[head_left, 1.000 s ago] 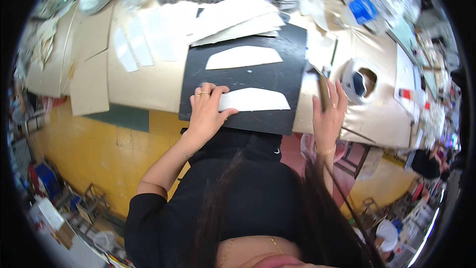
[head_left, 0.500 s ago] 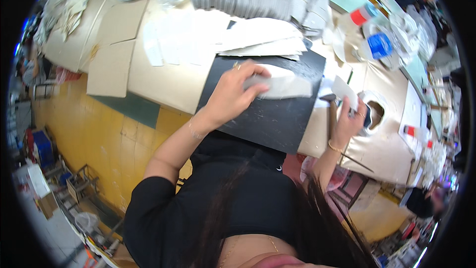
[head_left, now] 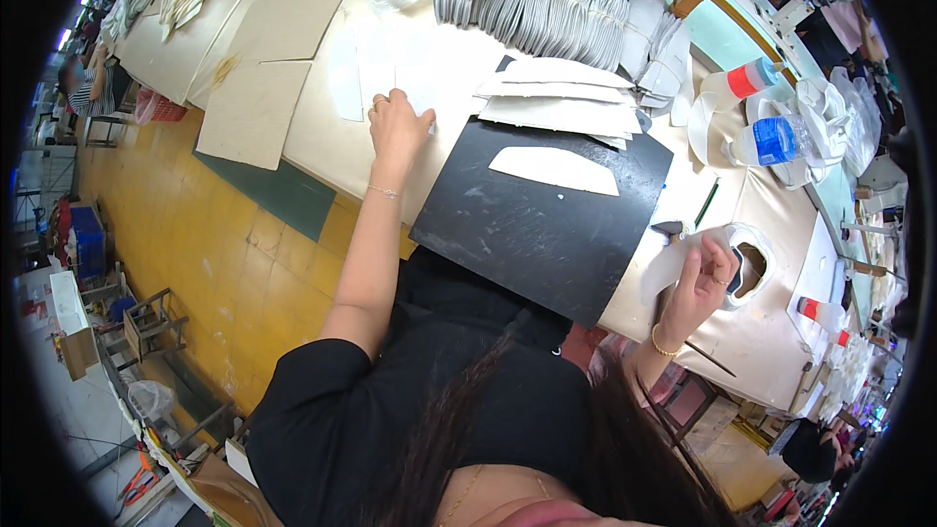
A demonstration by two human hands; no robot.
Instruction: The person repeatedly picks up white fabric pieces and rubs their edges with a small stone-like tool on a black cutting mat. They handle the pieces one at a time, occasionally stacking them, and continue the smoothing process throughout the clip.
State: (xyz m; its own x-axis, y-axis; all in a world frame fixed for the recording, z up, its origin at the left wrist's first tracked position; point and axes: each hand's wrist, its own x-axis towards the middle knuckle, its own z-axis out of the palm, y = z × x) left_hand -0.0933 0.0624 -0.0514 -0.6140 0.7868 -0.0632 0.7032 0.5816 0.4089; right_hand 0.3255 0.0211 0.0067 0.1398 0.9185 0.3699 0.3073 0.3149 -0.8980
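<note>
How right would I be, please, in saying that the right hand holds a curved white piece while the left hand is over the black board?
One part is wrong: the head view shows the left hand over white pieces on the table, left of the black board. The right hand does hold a curved white piece.

The board [head_left: 537,244] is smooth, scuffed and semi-matt; the white piece [head_left: 553,171] on it looks matt, papery. The tabletop [head_left: 763,340] is creased, faintly glossy; cardboard [head_left: 256,117], dull; blue-labelled bottle [head_left: 776,141], clear shiny plastic.
</note>
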